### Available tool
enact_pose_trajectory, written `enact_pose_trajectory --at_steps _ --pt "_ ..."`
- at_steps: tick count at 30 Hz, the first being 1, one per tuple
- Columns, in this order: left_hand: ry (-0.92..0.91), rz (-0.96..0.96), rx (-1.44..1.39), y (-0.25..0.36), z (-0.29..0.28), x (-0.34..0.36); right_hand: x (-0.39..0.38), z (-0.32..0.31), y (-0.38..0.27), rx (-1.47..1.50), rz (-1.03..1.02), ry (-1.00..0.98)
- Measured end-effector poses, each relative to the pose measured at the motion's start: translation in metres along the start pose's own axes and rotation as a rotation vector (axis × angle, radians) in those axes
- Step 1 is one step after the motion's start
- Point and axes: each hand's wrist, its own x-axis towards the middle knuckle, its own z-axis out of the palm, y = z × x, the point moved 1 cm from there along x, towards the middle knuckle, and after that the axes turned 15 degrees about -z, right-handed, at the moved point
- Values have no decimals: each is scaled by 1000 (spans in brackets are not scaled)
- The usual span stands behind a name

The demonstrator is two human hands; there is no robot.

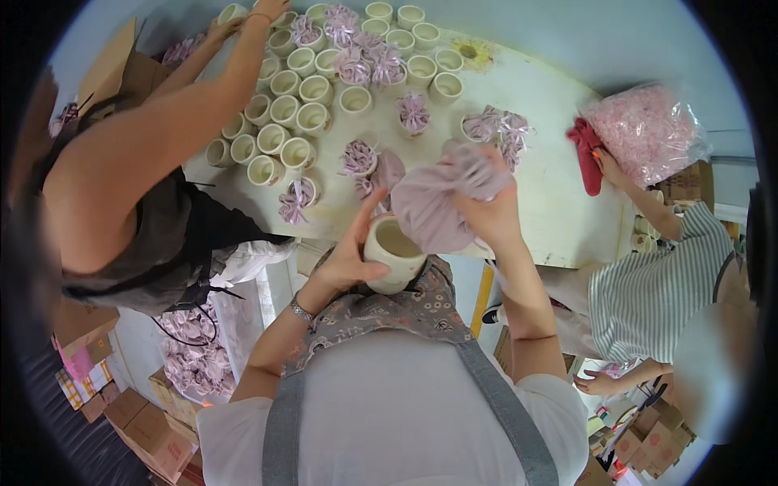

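In the head view, the left hand [350,257] is wrapped around a cream ceramic cup [394,253], thumb across its near wall and fingers up along its left side, so the grip is closed on the cup and holds it in the air just off the near edge of the round white table [559,202]. The cup's open mouth tilts up toward one o'clock, and its long axis runs roughly from seven to one o'clock. At one o'clock from that mouth, touching its rim, hangs a mauve fabric pouch [438,206], soft, matte and bunched, its gathered top pinched in the right hand [490,212], whose fingers are clamped over the cloth. The pouch lies between the two hands, with the right hand nearer its top and the left nearer the cup; whether the pouch's lower end is already inside the cup cannot be told. Farther off, at eleven to twelve o'clock, rows of empty cream cups [285,109] stand on the table, with finished pouches tied with ribbon [358,158] among them. A co-worker's arm [203,105] reaches over them from ten o'clock, and another person at three o'clock touches a red cloth [585,146] beside a clear bag of pink filling [648,130].
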Motion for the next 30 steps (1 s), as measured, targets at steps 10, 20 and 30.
enact_pose_trajectory --at_steps 10,20,30 --pt "82 -402 484 -23 -11 -28 17 44 -15 -209 170 -983" --pt "3 -139 240 -11 1 -23 -5 32 -6 -324 70 -1068" --pt "198 -111 519 -6 -4 -15 -12 77 11 -365 -12 -344"
